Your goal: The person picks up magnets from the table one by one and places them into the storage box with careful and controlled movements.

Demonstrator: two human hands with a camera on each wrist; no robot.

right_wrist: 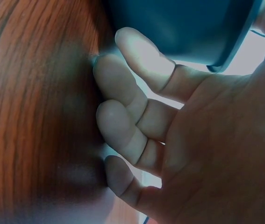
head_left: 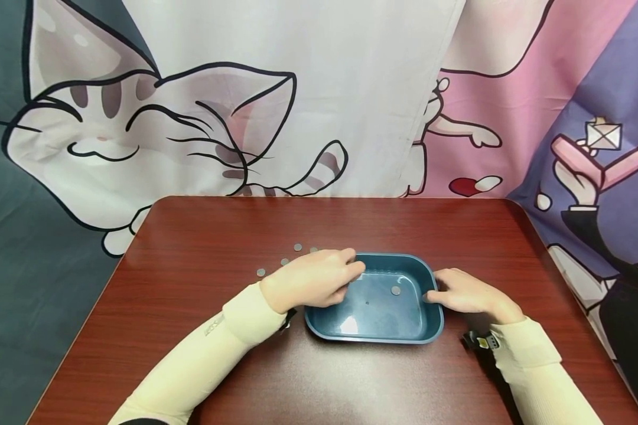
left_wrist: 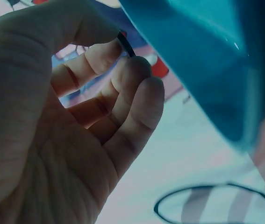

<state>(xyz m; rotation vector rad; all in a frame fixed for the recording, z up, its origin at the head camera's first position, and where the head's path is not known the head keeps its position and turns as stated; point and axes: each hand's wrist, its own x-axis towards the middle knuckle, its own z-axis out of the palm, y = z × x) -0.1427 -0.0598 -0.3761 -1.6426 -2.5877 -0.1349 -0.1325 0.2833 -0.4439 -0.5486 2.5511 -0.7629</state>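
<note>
Cat-print curtain [head_left: 202, 130] behind, red-brown counter [head_left: 234, 224] below, and look: the left hand [head_left: 319, 277] has a narrow grip, pinching a coin [left_wrist: 126, 45] near the far rim of the blue tray [head_left: 372, 340]! The right hand [head_left: 468, 292] holds the tray's right rim, thumb over it. Another coin [head_left: 396, 290] lies inside; loose coins [head_left: 298, 247] sit beyond the left wrist. Counter stretches wide both sides.

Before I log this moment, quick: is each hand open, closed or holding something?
Left hand: closed, pinching a thin coin-like disc.
Right hand: closed, holding the blue tray by its right end.
</note>
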